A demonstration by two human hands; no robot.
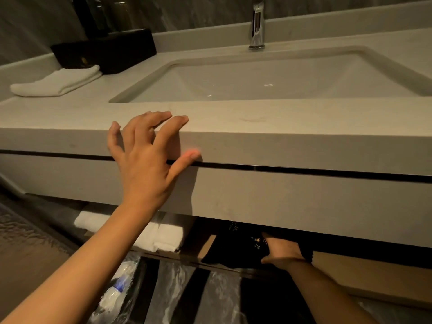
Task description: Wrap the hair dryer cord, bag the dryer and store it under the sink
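The task looks close to finished: the dryer itself is out of sight, presumably inside the black bag, which sits on the wooden shelf under the sink. The right hand grips the bag from its right side, fingers closed on the cloth, so only the final push and letting go seem left. The left hand holds nothing; it rests spread over the front edge of the counter, fingers on top, thumb on the face. Room is tight: the counter's lower edge hangs just above the right wrist, and folded white towels lie on the same shelf just left of the bag. The shelf to the right is bare.
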